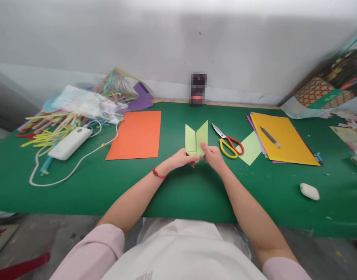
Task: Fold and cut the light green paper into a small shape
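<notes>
A folded piece of light green paper (202,135) is held up between my two hands, its two upper flaps rising to points with a narrow gap between them. My left hand (182,158) grips its lower left part, thumb across the bottom edge. At its lower right, my right hand (213,156) pinches the paper with the thumb on the front. Some fingertips are hidden behind the paper. To the right of my right hand lie scissors (228,146) with one red and one yellow handle, partly over a flat light green sheet (251,151).
An orange sheet (137,134) lies left on the green table (193,198). Beyond it are a white power bank (70,143) with a cable and a heap of coloured strips (56,124). Rightward are stacked coloured sheets (286,144) under a pen (270,137), and a small white case (309,191).
</notes>
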Demonstrator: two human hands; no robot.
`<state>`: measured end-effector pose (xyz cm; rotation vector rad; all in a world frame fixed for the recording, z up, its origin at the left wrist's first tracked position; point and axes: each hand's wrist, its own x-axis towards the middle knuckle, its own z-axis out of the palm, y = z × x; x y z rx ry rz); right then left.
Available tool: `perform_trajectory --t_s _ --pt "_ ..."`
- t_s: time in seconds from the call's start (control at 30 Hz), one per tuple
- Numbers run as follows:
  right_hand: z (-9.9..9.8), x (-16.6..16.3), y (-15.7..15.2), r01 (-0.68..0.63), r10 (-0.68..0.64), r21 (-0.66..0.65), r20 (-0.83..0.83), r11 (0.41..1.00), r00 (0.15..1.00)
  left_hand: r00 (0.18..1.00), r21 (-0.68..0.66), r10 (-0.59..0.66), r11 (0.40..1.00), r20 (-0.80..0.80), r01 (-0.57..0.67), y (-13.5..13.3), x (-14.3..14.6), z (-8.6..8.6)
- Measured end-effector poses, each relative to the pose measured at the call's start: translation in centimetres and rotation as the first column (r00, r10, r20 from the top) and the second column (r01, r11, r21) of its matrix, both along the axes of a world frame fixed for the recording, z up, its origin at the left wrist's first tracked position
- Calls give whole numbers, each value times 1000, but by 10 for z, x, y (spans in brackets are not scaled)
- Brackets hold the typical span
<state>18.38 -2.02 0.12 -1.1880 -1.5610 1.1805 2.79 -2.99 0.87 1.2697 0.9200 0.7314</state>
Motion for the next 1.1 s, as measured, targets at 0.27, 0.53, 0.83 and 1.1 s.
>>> perform_trajectory --t_s 0.27,0.53,0.83,1.1 --pt "3 -1 -1 -201 152 -171 -261 965 953 999 142 -34 989 6 33 -5 1 3" --pt "1 1 0 -276 203 -218 -305 936 930 997 217 -33 975 -71 48 -7 0 5" --pt "0 -2 2 -186 141 -168 -249 968 958 999 158 5 987 -50 3 -7 2 6" --pt "4 -8 -2 -169 132 -164 -213 972 968 995 208 43 978 -89 -24 -6 3 4"
